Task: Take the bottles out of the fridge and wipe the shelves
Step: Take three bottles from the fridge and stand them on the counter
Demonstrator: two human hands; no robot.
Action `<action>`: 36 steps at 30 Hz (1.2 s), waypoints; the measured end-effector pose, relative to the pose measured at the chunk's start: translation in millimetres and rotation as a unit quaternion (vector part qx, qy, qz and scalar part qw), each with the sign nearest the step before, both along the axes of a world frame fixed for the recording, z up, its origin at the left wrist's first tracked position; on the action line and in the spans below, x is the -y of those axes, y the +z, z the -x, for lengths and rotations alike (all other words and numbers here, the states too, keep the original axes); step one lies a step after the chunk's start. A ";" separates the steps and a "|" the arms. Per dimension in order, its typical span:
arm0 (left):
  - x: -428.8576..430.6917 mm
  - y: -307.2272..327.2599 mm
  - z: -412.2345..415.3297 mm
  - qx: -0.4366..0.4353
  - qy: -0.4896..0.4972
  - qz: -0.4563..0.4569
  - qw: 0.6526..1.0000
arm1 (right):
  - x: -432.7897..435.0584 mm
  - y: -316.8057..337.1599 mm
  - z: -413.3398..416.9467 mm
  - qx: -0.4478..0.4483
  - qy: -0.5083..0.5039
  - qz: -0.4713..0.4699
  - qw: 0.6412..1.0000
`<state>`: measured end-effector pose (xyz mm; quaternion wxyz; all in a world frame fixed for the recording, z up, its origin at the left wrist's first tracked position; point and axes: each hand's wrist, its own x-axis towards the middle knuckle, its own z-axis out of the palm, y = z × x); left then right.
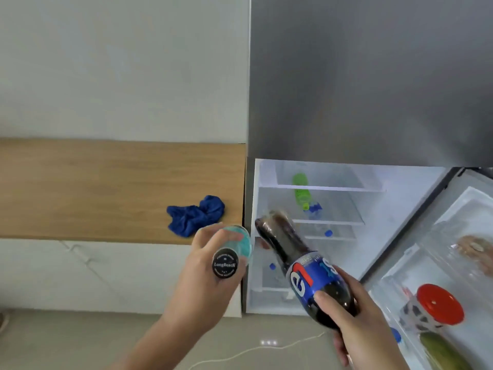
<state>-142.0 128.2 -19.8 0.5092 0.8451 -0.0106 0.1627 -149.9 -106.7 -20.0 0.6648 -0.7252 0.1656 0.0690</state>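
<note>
My left hand (205, 279) grips a clear bottle with teal liquid and a black cap (233, 252), cap toward me, just left of the open fridge (256, 198). My right hand (354, 311) holds a dark cola bottle with a blue label (296, 257), tilted, its base pointing up and left in front of the fridge opening. Inside, a green bottle (301, 192) lies on a glass shelf (333, 222), beside a clear bottle with a blue cap (316, 209). More blue-capped bottles (328, 233) lie on lower shelves. A crumpled blue cloth (196, 214) rests on the wooden counter (93, 188).
The fridge door (453, 263) stands open at right; its racks hold a red-lidded jar (437, 305), a yellow-green bottle (442, 351) and a blue-capped bottle (396, 335). The grey upper fridge door (373, 76) is closed. A white cable (266, 348) lies on the floor.
</note>
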 end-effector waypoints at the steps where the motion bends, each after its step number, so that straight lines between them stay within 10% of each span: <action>1: -8.9 8.9 8.0 0.001 0.024 -0.003 1.000 | -8.9 10.7 2.1 0.011 0.027 -0.007 1.000; 12: -141.4 47.4 -7.3 0.009 0.207 -0.004 0.978 | -141.1 70.6 -67.6 0.075 0.186 0.023 0.979; 25: -312.4 16.3 -188.9 -0.100 0.177 0.020 0.979 | -331.4 50.7 -255.3 -0.005 0.207 0.179 0.962; 36: -359.4 -33.8 -288.4 -0.198 0.136 0.045 0.970 | -432.3 61.7 -378.6 -0.075 0.370 0.454 0.807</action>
